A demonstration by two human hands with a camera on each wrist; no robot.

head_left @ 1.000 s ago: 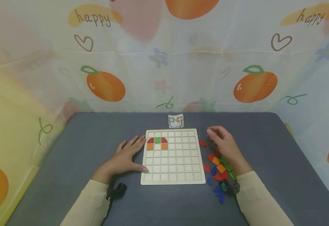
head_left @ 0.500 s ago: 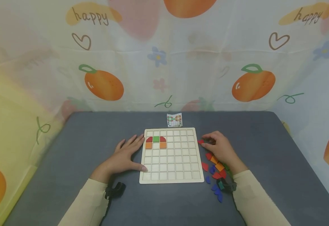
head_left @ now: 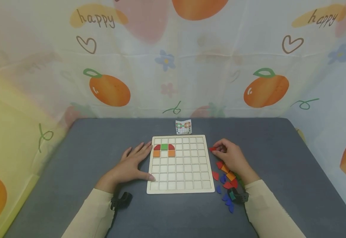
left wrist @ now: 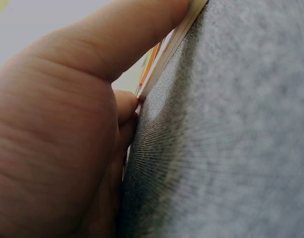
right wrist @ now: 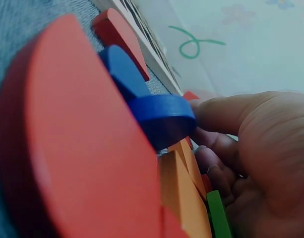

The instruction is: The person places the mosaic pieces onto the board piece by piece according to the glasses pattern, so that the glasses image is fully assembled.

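Observation:
The left hand (head_left: 131, 166) lies with spread fingers along the left edge of a wooden grid board (head_left: 189, 177), thumb on its lower left corner area. In the left wrist view, the left thumb (left wrist: 127, 37) reaches the board's edge. Thumb and fingertips of the right hand (head_left: 231, 157) pinch a red quarter-round tile (head_left: 212, 149) just off the board's right edge. Set in the board at upper left are two red rounded tiles (head_left: 171, 147), a green square tile (head_left: 164, 147) and two orange square tiles (head_left: 156, 153).
Loose red, orange and blue tiles (head_left: 228, 201) lie right of the board, some under the right wrist. A green tile (right wrist: 219, 213) shows by the right palm. A small printed pattern card (head_left: 183, 127) lies behind the board. A patterned curtain (head_left: 173, 66) hangs behind the table.
The right hand has come left and slightly down to the red quarter-round tile, pinched it and lifted its edge slightly. The left hand has stayed on the board.

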